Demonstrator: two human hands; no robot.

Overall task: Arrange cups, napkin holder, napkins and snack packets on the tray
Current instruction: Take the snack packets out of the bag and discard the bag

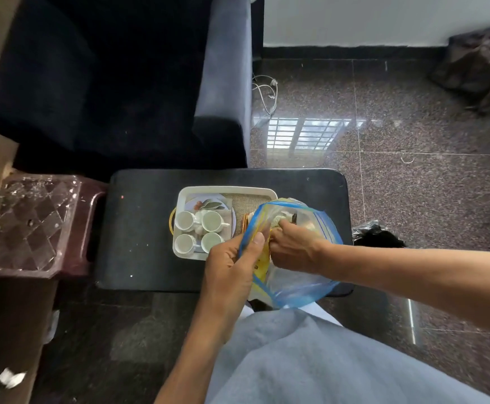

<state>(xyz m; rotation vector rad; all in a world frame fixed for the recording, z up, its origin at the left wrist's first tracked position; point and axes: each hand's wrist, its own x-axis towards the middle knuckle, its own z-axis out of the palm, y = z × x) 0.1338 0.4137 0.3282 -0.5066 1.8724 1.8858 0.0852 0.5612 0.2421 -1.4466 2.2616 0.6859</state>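
Four white cups (pixel 198 231) stand upright, mouths up, in a two-by-two block at the left end of the cream tray (pixel 181 199). Tray lies on the dark bench (pixel 138 228), long axis left to right; its right end and near right corner are covered by the bag and hands. Behind the cups, a printed napkin (pixel 208 204) lies flat, partly under them. Woven liner (pixel 248 204) shows mid-tray. Just right of the cups, a thin orange-brown edge (pixel 245 224), possibly the napkin holder; too hidden to confirm.

Left hand (pixel 232 266): grip closed, thumb and fingers pinching the blue rim of the clear zip bag (pixel 302 284) at its left side. Bag mouth faces up and away from the person. Right hand (pixel 293 249): fingers inside the mouth, curled around pale contents; exact hold cannot be told through the plastic. Yellow packet (pixel 259 265) shows inside, blurred.
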